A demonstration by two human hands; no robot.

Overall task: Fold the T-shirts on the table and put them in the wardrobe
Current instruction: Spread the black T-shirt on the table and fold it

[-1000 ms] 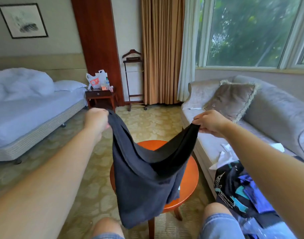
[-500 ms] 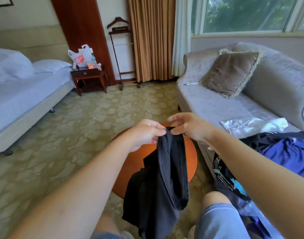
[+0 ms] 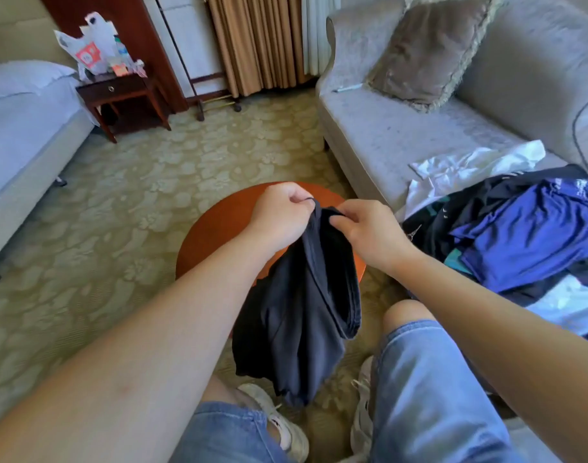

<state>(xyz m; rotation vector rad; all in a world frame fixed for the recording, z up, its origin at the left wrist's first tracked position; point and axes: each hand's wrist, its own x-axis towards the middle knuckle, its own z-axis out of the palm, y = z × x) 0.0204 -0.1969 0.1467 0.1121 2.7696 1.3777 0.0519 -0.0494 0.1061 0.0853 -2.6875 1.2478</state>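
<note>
While left hand point(image 3: 279, 213), right hand point(image 3: 366, 230) pinch top, T-shirt point(image 3: 296, 315) hangs beneath.

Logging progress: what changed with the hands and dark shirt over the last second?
The left hand and right hand, spread apart a second ago, came together, folding the dark T-shirt in half; it now hangs bunched above the round table. Both kept their grip on its top edge. The clothes pile on the sofa stayed put.
</note>
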